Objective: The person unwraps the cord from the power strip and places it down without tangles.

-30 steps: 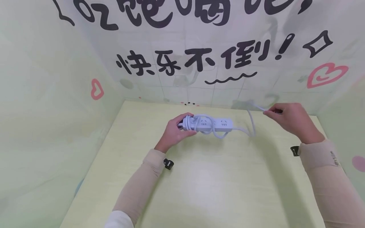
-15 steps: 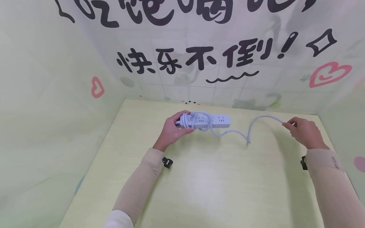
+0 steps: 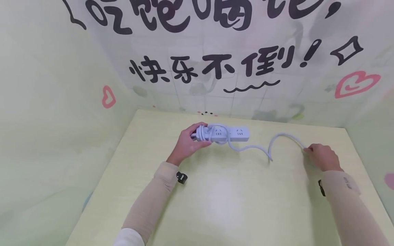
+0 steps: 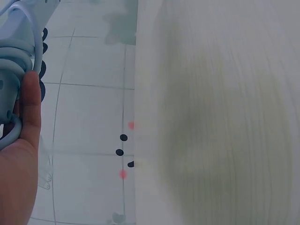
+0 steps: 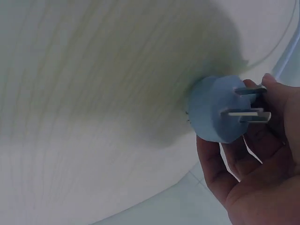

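Observation:
A white power strip [image 3: 240, 134] with its sockets facing me is held up over the back of the table. My left hand [image 3: 188, 141] grips its left end, thumb below and fingers above. Several turns of the white cord [image 3: 250, 147] wrap that end. In the left wrist view, the coils [image 4: 14, 56] lie against a finger. From the strip, the cord dips and then arches across to my right hand [image 3: 325, 158]. That hand holds a three-pin plug [image 5: 213, 110], its metal pins turned toward the palm side in the right wrist view. The head view hides the plug behind the hand.
The pale wood-grain table [image 3: 215, 198] ends at a back wall [image 3: 184, 99] covered by a printed sheet with black lettering. Light green side sheets [image 3: 55, 143] close in on the left and right. Both wrists carry small black camera mounts [image 3: 182, 177].
My right hand has come away from the back wall, first rightward and then down toward me, drawing cord loose from the strip. The left hand keeps its grip almost in place.

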Demonstrator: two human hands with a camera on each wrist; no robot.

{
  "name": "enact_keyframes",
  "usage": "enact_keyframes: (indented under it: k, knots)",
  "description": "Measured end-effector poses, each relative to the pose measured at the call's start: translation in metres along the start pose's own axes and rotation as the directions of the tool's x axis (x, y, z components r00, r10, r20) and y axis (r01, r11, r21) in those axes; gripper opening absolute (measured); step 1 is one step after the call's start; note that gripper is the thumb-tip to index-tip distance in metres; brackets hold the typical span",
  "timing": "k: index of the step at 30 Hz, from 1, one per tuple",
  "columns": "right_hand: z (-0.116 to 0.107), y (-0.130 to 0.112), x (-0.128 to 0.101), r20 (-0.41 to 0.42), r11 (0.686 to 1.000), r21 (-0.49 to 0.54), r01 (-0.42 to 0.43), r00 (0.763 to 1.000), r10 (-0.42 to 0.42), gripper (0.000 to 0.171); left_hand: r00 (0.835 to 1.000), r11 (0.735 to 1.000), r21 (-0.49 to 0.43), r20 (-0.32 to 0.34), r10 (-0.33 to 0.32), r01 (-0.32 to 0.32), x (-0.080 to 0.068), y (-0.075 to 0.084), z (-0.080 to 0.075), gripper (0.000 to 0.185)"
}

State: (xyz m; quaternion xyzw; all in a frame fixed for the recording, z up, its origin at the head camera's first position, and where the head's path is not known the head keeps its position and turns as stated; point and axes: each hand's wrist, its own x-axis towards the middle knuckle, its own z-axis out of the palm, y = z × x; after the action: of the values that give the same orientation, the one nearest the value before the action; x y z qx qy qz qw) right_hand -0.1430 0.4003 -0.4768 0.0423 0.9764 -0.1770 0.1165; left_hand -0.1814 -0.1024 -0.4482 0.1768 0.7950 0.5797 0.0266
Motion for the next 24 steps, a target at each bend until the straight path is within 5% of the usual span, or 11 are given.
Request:
enact_keyframes:
  k: [8,12,14,17,20,22,24]
  knots:
    - [0.002,-0.01,0.0,-0.012,0.998,-0.06,-0.018,1.0,0.018,0.036,1.0,1.0,0.001,0.008,0.017,-0.017,0.001,-0.002,-0.001,0.06]
    - [0.004,-0.03,0.002,-0.157,0.989,-0.103,0.104,0.98,-0.12,0.034,1.0,1.0,0.015,0.008,0.017,-0.017,0.001,-0.002,-0.002,0.059]
    - [0.005,-0.052,0.001,-0.259,0.97,-0.108,0.22,0.935,-0.241,0.029,1.0,1.0,0.022,0.01,0.02,-0.02,0.001,-0.003,-0.002,0.059]
    - [0.008,-0.096,-0.005,-0.384,0.907,-0.079,0.413,0.828,-0.41,0.019,1.0,0.999,0.028,0.015,0.023,-0.024,0.002,-0.002,-0.001,0.059]
    - [0.011,-0.143,-0.015,-0.406,0.842,-0.029,0.539,0.763,-0.503,0.018,1.0,0.999,0.027,0.013,0.023,-0.024,0.002,-0.001,0.0,0.059]
    - [0.014,-0.169,-0.022,-0.356,0.825,0.014,0.565,0.774,-0.523,0.024,1.0,0.999,0.024,0.008,0.022,-0.023,0.002,0.0,0.0,0.059]
    - [0.018,-0.188,-0.029,-0.272,0.835,0.056,0.547,0.813,-0.515,0.035,1.0,1.0,0.022,-0.005,0.018,-0.018,0.0,-0.001,0.0,0.06]
